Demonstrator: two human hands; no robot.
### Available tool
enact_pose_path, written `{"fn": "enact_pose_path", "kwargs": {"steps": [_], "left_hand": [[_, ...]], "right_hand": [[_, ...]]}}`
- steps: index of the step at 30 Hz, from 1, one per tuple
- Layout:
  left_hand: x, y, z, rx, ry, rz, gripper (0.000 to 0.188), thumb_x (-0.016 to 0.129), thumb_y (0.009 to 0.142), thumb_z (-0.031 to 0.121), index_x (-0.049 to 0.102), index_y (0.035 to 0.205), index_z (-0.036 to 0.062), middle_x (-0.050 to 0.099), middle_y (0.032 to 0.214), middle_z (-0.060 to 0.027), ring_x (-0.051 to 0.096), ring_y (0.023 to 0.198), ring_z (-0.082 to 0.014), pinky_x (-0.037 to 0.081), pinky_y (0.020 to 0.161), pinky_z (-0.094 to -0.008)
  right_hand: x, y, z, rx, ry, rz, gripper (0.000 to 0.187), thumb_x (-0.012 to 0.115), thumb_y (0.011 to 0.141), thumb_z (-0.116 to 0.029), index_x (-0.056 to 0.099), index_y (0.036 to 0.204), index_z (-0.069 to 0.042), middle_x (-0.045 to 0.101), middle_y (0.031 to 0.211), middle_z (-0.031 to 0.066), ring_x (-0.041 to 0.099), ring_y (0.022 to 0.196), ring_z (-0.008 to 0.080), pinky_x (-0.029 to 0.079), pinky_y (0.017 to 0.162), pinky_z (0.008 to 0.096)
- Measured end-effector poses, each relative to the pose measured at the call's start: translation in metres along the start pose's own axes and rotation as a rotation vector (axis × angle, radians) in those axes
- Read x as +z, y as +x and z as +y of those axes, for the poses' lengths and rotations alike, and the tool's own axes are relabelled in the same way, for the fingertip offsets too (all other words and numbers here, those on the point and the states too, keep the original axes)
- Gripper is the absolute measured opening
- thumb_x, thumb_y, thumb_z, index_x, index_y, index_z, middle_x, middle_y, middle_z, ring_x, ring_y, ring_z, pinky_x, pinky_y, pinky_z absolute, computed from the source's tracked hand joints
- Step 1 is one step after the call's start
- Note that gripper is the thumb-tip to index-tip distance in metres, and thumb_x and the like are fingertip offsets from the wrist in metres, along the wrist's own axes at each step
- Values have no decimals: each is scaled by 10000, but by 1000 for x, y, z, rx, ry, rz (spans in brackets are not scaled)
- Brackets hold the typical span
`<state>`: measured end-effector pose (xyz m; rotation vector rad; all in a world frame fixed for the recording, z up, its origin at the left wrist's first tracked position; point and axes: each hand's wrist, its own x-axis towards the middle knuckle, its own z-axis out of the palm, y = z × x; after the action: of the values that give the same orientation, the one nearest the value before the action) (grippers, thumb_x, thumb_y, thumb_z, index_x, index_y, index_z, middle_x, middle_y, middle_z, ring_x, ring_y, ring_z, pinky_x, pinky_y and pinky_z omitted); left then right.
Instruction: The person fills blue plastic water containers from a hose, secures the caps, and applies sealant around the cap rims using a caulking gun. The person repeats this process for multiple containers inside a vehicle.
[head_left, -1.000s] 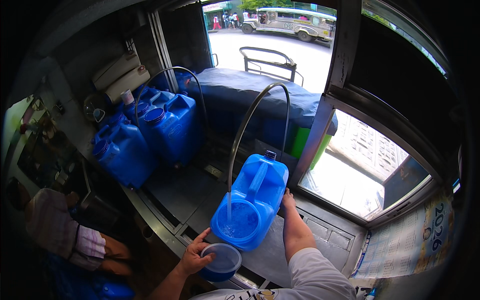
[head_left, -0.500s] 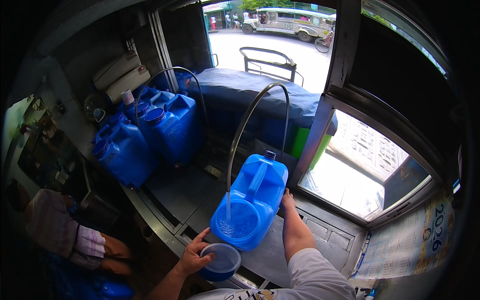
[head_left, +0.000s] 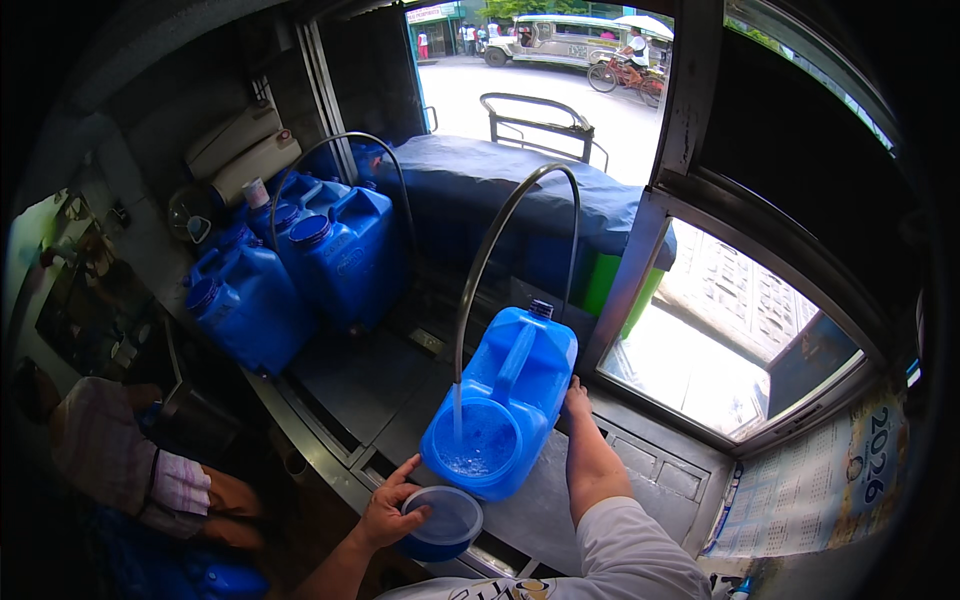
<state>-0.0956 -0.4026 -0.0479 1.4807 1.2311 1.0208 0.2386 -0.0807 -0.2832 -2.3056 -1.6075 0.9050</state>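
Under my left hand (head_left: 385, 510), I see a round blue lid (head_left: 445, 520) with a clear top, my fingers curled around its near-left rim and grasping it just below the container's wide mouth. Just above the lid, a blue water container (head_left: 505, 400) lies tilted on the steel counter (head_left: 560, 500), its wide opening facing me and a thin stream of water falling into it from a curved metal spout (head_left: 500, 240). On the far side of that container, my right hand (head_left: 577, 398) presses against its right wall; I cannot tell whether the fingers are closed around anything. Further out to the left stand several blue jerry cans (head_left: 300, 270) with caps on, under a second arched spout (head_left: 340, 150). Beyond them, through the open window, lies a sunlit street (head_left: 500, 90).
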Motion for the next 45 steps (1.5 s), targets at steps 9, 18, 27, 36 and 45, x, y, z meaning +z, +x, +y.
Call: {"fn": "enact_pose_path", "kwargs": {"steps": [9,18,27,36,45], "left_hand": [[2,-1,4,13,37,17,257,760,761,153,745,961,-8,409,1489,-320,364,1445,-363,362,1110,-422],[3,0,4,37,53,25,274,770,754,169,747,967,-3,392,1503,-318,376,1438,-366,360,1112,-423],[2,4,2,-5,61,32,264,754,750,154,739,962,-2,358,1531,-309,409,1419,-350,352,1118,-387],[5,4,1,22,77,27,228,756,750,135,736,933,1,393,1508,-316,360,1450,-375,354,1115,-434],[5,2,0,34,88,63,224,761,736,111,731,927,-2,414,1498,-306,378,1444,-361,357,1106,-427]], "right_hand": [[-7,-8,-6,20,6,-12,556,405,979,-225,313,1526,-256,448,1471,196,554,1247,434,479,1003,519],[-11,-13,-9,10,-4,-19,570,415,970,-225,302,1529,-240,443,1473,201,557,1241,437,480,1001,520],[12,17,8,-33,29,31,578,392,953,-199,303,1523,-242,442,1460,235,557,1221,480,498,970,544],[41,59,45,-237,-31,172,521,423,963,-190,397,1483,-164,415,1524,157,545,1261,426,469,1026,497],[2,6,3,-262,-12,176,466,444,976,-226,453,1435,-145,468,1482,140,542,1261,407,466,1021,489]]}}
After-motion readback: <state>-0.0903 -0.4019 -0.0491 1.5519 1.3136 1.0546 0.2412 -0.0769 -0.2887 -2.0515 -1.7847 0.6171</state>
